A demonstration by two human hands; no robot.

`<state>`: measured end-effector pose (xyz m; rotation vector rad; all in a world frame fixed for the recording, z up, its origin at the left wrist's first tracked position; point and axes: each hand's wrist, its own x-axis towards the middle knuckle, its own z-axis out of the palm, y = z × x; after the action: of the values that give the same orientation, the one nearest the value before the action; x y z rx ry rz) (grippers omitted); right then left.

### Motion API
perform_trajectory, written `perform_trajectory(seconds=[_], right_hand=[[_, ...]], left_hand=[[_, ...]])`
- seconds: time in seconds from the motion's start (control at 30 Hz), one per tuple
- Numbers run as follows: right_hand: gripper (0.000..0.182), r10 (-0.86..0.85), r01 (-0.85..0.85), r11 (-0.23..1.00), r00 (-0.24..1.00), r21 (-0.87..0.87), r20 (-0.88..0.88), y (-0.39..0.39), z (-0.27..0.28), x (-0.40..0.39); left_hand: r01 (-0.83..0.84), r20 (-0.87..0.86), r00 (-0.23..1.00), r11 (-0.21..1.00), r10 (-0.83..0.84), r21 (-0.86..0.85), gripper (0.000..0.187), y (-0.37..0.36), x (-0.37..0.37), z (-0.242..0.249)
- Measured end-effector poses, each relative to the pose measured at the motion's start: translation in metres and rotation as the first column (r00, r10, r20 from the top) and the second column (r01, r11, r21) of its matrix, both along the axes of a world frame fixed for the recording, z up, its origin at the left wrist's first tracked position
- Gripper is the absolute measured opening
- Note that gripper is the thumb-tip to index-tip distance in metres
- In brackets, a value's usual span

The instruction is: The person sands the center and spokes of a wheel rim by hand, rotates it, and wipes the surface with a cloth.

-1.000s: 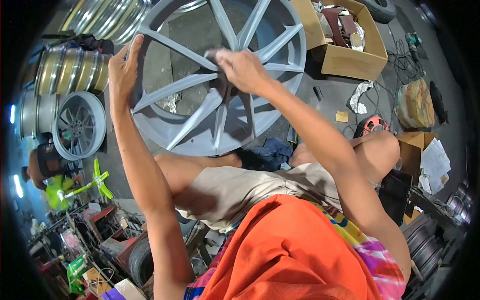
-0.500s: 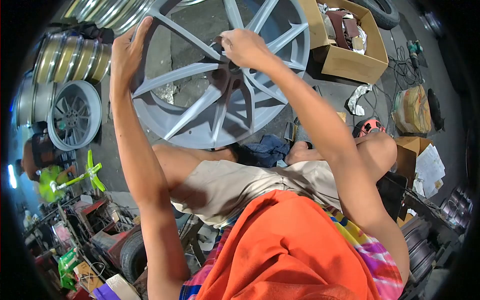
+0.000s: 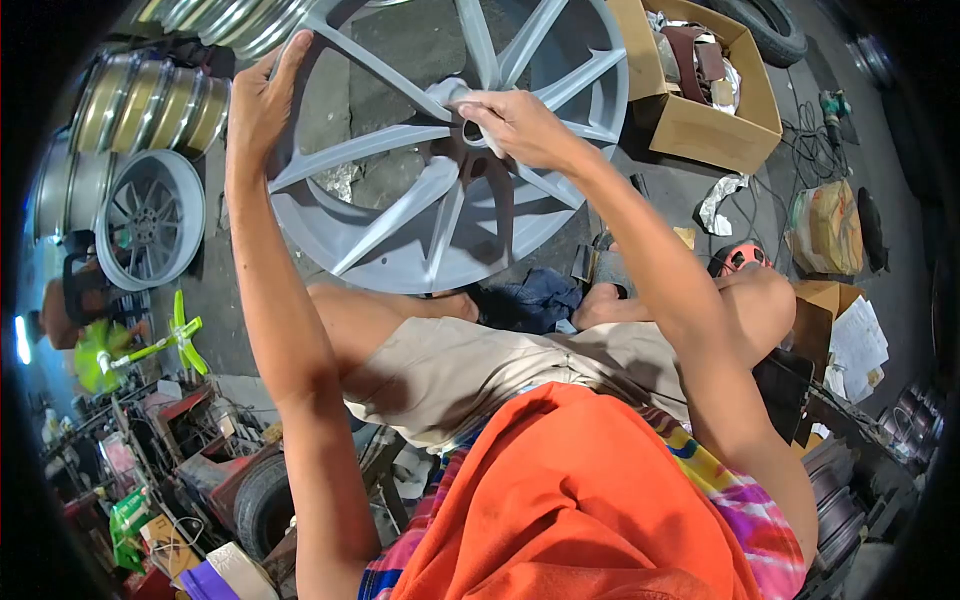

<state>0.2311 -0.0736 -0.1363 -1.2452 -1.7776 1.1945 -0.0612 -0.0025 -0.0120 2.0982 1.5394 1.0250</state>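
At both hands (image 3: 522,128), matte spoked wheel (image 3: 400,217)

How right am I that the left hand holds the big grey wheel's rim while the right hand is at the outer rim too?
Not quite: in the head view, the right hand is at the centre of the wheel. The left hand does hold the rim.
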Motion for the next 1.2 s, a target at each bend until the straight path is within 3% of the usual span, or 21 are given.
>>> perform_trajectory(seconds=[0.07, 0.2, 0.27, 0.33, 0.37, 0.47, 0.53, 0.6, 0.67, 0.7, 0.73, 0.77, 0.87, 0.9, 0.93, 0.97, 1.0, 1.03, 1.07, 1.13, 1.2], right_hand=[[0.028, -0.015, -0.030, 0.962, 0.987, 0.273, 0.160, -0.003, -0.015, 0.015], [0.026, 0.071, -0.214, 0.935, 0.894, 0.283, 0.442, 0.004, 0.020, 0.033], [0.024, -0.051, -0.138, 0.897, 0.911, 0.420, 0.410, 0.004, 0.034, 0.026], [0.024, -0.320, -0.075, 0.642, 0.878, 0.763, 0.356, 0.021, 0.025, 0.026], [0.025, -0.373, -0.204, 0.667, 0.741, 0.717, 0.558, 0.024, 0.019, 0.026], [0.024, -0.423, -0.210, 0.545, 0.767, 0.812, 0.483, 0.015, -0.030, 0.025], [0.022, -0.390, -0.183, 0.582, 0.792, 0.792, 0.469, -0.008, -0.030, 0.015], [0.027, -0.448, 0.142, 0.746, 0.830, 0.651, 0.333, -0.011, -0.032, 0.002], [0.032, -0.434, 0.216, 0.819, 0.840, 0.532, 0.326, -0.003, -0.021, -0.001], [0.034, -0.397, 0.362, 0.896, 0.913, 0.257, 0.099, 0.005, -0.016, -0.001], [0.035, -0.403, 0.399, 0.915, 0.905, -0.056, -0.139, 0.016, -0.014, 0.002], [0.037, -0.439, 0.274, 0.830, 0.858, -0.485, -0.266, 0.027, -0.011, 0.012], [0.034, -0.511, 0.202, 0.799, 0.726, -0.567, -0.460, 0.031, -0.020, 0.016], [0.033, -0.397, 0.303, 0.895, 0.875, -0.326, -0.278, 0.025, -0.023, 0.017], [0.033, -0.398, 0.302, 0.895, 0.872, -0.328, -0.283, 0.025, -0.036, 0.025], [0.030, -0.230, 0.243, 0.962, 0.967, 0.123, -0.106, 0.028, -0.047, 0.039], [0.029, -0.141, 0.047, 0.850, 0.980, 0.524, 0.142, 0.029, -0.054, 0.052], [0.038, -0.149, -0.064, 0.908, 0.875, 0.414, 0.462, 0.023, -0.033, 0.063], [0.038, -0.147, -0.065, 0.908, 0.875, 0.414, 0.460, 0.022, -0.016, 0.064], [0.042, -0.199, -0.433, 0.790, 0.488, 0.434, 0.850, 0.022, 0.001, 0.067], [0.045, -0.249, -0.514, 0.690, 0.493, 0.509, 0.834, 0.025, 0.000, 0.074]], left_hand=[[-0.009, 0.001, 1.000, 1.000, 0.009, -0.007, 0.055, 0.001, 0.001, 0.000], [-0.016, -0.045, 0.999, 1.000, 0.017, 0.025, 0.053, 0.001, 0.007, 0.000], [0.019, -0.048, 0.999, 0.996, -0.015, 0.085, 0.052, 0.006, 0.009, 0.002], [-0.007, -0.097, 0.995, 0.997, -0.001, -0.079, 0.057, 0.012, 0.008, 0.004], [-0.003, -0.094, 0.996, 0.997, -0.004, -0.073, 0.057, 0.016, 0.011, 0.004], [0.071, -0.095, 0.993, 0.997, -0.071, -0.001, 0.056, 0.027, 0.016, 0.003], [0.107, -0.153, 0.983, 0.994, -0.102, 0.025, 0.053, 0.032, 0.022, 0.006], [0.091, -0.099, 0.991, 0.995, -0.087, 0.034, 0.054, 0.026, 0.044, 0.014], [0.130, -0.272, 0.956, 0.989, -0.106, 0.073, 0.048, 0.020, 0.061, 0.026], [0.135, -0.276, 0.955, 0.988, -0.109, 0.078, 0.048, 0.023, 0.063, 0.027], [0.121, -0.295, 0.951, 0.991, -0.097, 0.065, 0.048, 0.028, 0.067, 0.026], [0.107, -0.310, 0.947, 0.993, -0.087, 0.049, 0.049, 0.033, 0.070, 0.024], [0.271, -0.349, 0.917, 0.944, -0.194, 0.186, 0.049, 0.042, 0.074, 0.018], [0.270, -0.354, 0.915, 0.945, -0.192, 0.187, 0.049, 0.037, 0.077, 0.020], [0.262, -0.296, 0.934, 0.946, -0.199, 0.190, 0.049, 0.027, 0.085, 0.025], [0.255, -0.236, 0.950, 0.947, -0.206, 0.197, 0.049, 0.022, 0.090, 0.028], [0.257, -0.238, 0.949, 0.946, -0.208, 0.199, 0.049, 0.023, 0.092, 0.030], [0.217, -0.239, 0.954, 0.967, -0.182, 0.131, 0.049, 0.025, 0.090, 0.031], [0.175, -0.241, 0.958, 0.983, -0.156, 0.059, 0.048, 0.026, 0.089, 0.030], [0.184, -0.234, 0.958, 0.981, -0.167, 0.054, 0.048, 0.023, 0.090, 0.033], [0.194, -0.227, 0.957, 0.980, -0.178, 0.049, 0.047, 0.023, 0.091, 0.032]])
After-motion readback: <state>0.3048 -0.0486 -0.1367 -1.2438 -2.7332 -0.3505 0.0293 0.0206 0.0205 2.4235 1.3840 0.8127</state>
